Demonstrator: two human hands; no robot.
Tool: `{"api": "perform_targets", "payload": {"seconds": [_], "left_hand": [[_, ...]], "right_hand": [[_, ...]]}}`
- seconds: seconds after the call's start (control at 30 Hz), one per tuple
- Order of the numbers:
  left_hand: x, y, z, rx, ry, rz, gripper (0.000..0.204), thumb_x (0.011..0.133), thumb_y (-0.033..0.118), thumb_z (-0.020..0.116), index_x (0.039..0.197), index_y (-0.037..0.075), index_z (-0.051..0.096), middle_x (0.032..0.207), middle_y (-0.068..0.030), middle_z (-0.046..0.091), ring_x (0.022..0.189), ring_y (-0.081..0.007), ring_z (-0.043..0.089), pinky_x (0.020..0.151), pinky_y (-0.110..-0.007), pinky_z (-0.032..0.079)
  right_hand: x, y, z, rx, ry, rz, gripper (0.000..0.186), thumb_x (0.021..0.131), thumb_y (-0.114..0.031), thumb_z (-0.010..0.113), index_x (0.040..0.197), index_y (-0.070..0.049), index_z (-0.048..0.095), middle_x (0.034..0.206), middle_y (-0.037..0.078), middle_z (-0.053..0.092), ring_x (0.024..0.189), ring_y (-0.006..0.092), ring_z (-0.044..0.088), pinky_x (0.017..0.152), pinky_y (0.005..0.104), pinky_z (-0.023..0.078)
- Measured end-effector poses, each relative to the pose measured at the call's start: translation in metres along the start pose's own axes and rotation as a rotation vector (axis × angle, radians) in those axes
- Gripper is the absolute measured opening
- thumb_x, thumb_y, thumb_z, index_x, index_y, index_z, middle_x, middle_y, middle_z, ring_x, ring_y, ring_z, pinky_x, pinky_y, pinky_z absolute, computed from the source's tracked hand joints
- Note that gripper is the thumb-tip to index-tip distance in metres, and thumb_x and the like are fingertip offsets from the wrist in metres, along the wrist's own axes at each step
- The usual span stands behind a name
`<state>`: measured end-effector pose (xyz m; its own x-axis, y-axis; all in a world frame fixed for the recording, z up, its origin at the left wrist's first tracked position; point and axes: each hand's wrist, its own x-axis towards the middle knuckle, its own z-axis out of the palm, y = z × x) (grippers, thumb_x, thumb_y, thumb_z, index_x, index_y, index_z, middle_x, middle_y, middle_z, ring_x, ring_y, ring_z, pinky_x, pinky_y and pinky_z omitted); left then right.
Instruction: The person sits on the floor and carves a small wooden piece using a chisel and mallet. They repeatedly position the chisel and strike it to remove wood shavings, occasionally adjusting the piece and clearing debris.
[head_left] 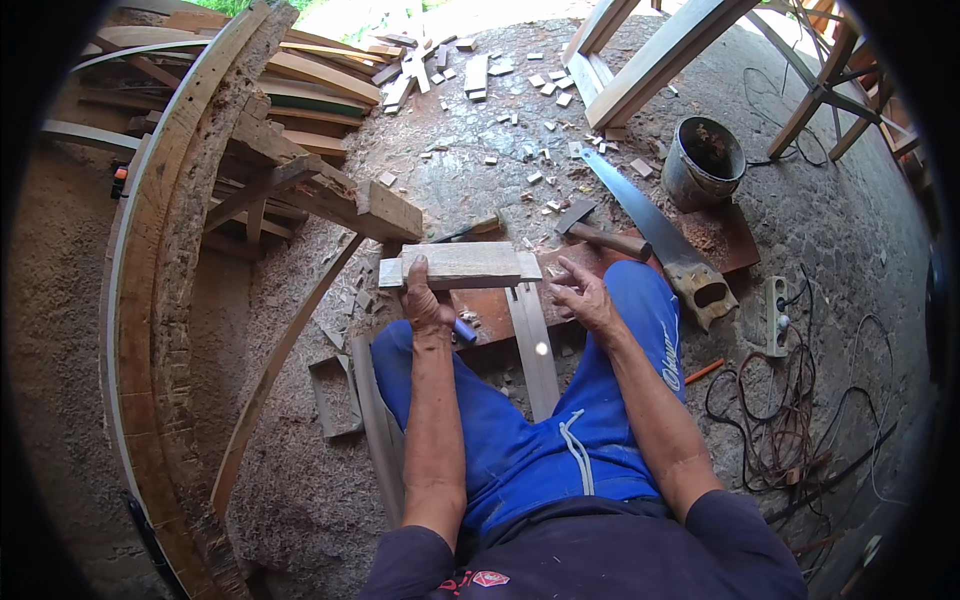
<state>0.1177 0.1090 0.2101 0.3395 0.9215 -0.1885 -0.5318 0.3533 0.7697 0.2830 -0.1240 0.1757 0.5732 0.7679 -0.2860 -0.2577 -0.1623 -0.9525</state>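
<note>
A short, pale wooden block (465, 263) with a narrowed tenon at each end lies level in front of my knees. My left hand (426, 298) grips it near its left end, thumb on the near face. Just beyond its right end, my right hand (590, 302) is apart from the block with fingers spread, holding nothing. Under the block, a slotted wooden strip (533, 345) runs back between my thighs. A blue cylindrical object (464, 331) shows beside my left wrist. Past the block lies what looks like a chisel (478, 229), partly hidden.
To the right lie a hammer (612, 238), a handsaw (648, 222), a metal bucket (690, 185), a power strip (776, 320) and tangled cables (785, 430). A large curved timber (165, 300) stands at left. Wood offcuts (477, 75) and sawdust cover the floor ahead.
</note>
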Motion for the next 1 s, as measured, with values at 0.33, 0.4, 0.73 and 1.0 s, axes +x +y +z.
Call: {"api": "perform_targets", "payload": {"seconds": [0.33,0.4,0.73,1.0], "left_hand": [[-0.012,-0.010,0.031,0.181,-0.188,0.243,0.040,0.091,0.005,0.071,0.129,0.006,0.059,0.120,-0.0046,0.063,0.109,-0.0164,0.060,0.100,-0.035,0.048],[-0.014,-0.004,0.033,0.224,-0.248,0.302,0.042,0.092,0.003,0.067,0.133,0.005,0.056,0.123,-0.0066,0.062,0.111,-0.0173,0.059,0.102,-0.035,0.047],[0.004,0.021,-0.024,-0.108,-0.217,-0.066,0.061,0.094,0.023,0.062,0.149,0.004,0.046,0.142,-0.0167,0.059,0.132,-0.0323,0.057,0.115,-0.050,0.045],[-0.007,0.024,-0.024,-0.255,0.282,-0.089,0.052,0.091,0.031,0.072,0.135,0.006,0.059,0.131,-0.0139,0.066,0.121,-0.0324,0.063,0.105,-0.050,0.053]], "right_hand": [[-0.002,-0.002,0.001,-0.068,0.050,0.018,0.080,0.095,-0.018,0.072,0.160,-0.001,0.028,0.120,0.016,0.068,0.084,0.0135,0.069,0.063,0.0258,0.055],[-0.001,0.001,-0.001,-0.054,0.043,0.012,0.077,0.096,-0.020,0.071,0.160,-0.004,0.031,0.119,0.014,0.068,0.085,0.0156,0.070,0.064,0.0278,0.057],[-0.003,-0.005,0.010,0.118,-0.061,0.050,0.061,0.100,-0.027,0.065,0.150,0.003,0.047,0.104,0.010,0.071,0.077,0.0123,0.068,0.064,0.0293,0.056],[-0.001,-0.013,0.001,-0.695,0.315,-0.404,0.036,0.095,-0.017,0.066,0.125,0.002,0.068,0.111,0.021,0.071,0.101,0.0342,0.070,0.090,0.0409,0.056]]}}
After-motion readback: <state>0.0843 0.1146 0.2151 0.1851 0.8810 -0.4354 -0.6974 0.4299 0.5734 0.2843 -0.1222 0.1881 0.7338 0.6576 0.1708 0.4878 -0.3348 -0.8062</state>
